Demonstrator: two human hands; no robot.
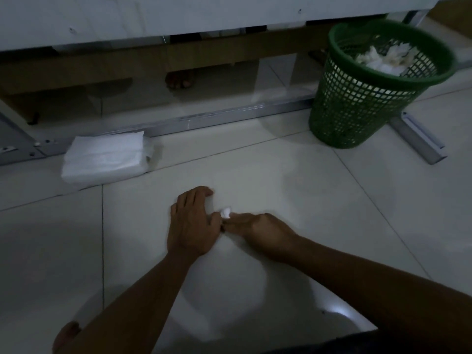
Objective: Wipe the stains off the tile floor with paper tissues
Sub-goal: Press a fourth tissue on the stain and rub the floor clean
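A small white wad of tissue (226, 213) shows on the pale tile floor (306, 200) between my two hands. My left hand (192, 222) lies palm down over it, fingers spread and bent, thumb against the wad. My right hand (258, 229) reaches in from the right, its fingertips touching the wad's lower edge. Whether either hand grips the wad is unclear in the dim light. No stain shows on the tiles around the hands.
A pack of white paper tissues (104, 158) lies on the floor at the back left, against a metal frame rail (217, 121). A green mesh bin (362, 85) with used tissues stands at the back right. Another person's bare foot (178, 80) shows beneath the table.
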